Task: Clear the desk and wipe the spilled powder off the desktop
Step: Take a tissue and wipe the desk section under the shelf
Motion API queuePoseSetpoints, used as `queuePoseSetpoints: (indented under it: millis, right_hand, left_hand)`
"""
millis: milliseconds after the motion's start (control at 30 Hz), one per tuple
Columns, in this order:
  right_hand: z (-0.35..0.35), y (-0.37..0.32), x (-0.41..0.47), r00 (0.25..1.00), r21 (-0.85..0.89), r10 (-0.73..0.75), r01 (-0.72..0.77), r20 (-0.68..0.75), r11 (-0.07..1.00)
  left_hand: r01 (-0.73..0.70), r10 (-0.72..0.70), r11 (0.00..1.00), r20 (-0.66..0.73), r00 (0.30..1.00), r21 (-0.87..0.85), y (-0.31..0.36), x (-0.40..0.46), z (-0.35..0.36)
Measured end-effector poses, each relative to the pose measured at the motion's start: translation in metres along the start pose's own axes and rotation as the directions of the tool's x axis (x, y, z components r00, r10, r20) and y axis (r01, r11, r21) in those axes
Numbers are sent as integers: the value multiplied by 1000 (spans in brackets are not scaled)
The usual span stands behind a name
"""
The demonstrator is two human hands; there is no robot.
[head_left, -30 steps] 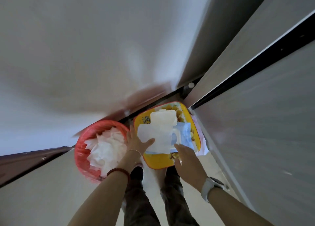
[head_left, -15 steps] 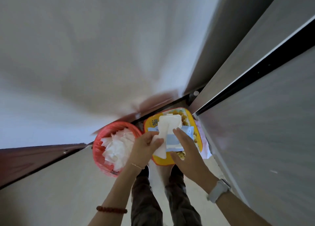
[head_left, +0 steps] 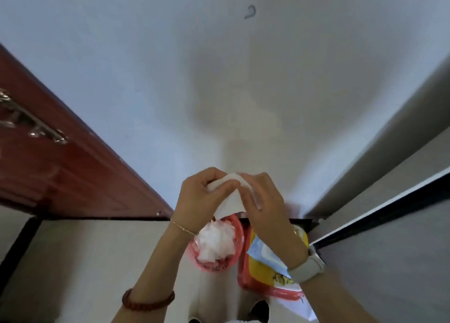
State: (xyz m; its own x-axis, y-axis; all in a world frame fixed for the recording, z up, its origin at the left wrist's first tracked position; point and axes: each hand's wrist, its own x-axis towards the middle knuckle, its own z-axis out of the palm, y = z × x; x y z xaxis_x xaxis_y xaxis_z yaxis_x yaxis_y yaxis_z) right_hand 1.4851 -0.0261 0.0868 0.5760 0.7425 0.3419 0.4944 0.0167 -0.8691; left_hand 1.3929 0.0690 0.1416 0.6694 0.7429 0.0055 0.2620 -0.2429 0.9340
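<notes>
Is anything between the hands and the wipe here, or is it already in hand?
Nothing visible stands between them. The left hand and right hand both pinch the white wipe, raised in front of the wall, above the red basket and the yellow box. The desk is out of view.

No words or numbers clear enough to read. Yellow pack (head_left: 258, 269) by floor shows print, too blurry.

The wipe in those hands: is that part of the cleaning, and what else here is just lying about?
Part of the job:
wipe, held by left hand and right hand
wipes pack
red bin holding used tissues

Just there:
yellow box
brown door
wall
</notes>
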Motion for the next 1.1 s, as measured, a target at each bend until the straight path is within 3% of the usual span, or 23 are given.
queuePoseSetpoints:
  millis: [200, 467, 567, 667, 800, 867, 967, 1100]
  right_hand:
    - [50, -88, 14, 959, -4, -277, 277, 54, 961]
    - [133, -169, -1, 881, 32, -473, 473, 16, 881]
    - [164, -191, -12, 877, 32, -480, 480, 17, 877]
    - [190, -208, -17, 903, 141, -430, 423, 21, 895]
    - [207, -224, -9, 975, 282, -159, 111, 153, 953]
    - [215, -230, -9, 971, 283, -125, 63, 206, 957]
    - [226, -239, -8, 973, 275, -158, 108, 166, 955]
    - [225, -244, 11, 940, 180, -318, 294, 123, 939]
  left_hand:
    - [-21, -5, 994, -233, 972, -110, 33, -46, -91]
    - [-83, 27, 991, -455, 890, -104, 29, -123, -188]
    - [-73, 17, 993, -516, 856, -90, 22, -144, -208]
    - [-71, 0, 993, -581, 814, -99, 11, -164, -228]
    - [-117, -132, 944, -678, 723, -308, -10, -191, -257]
    - [-106, -152, 942, -687, 710, -318, -17, -198, -264]
    - [-94, -147, 957, -740, 656, -274, -22, -200, -268]
    - [-75, -143, 969, -781, 608, -236, -27, -207, -286]
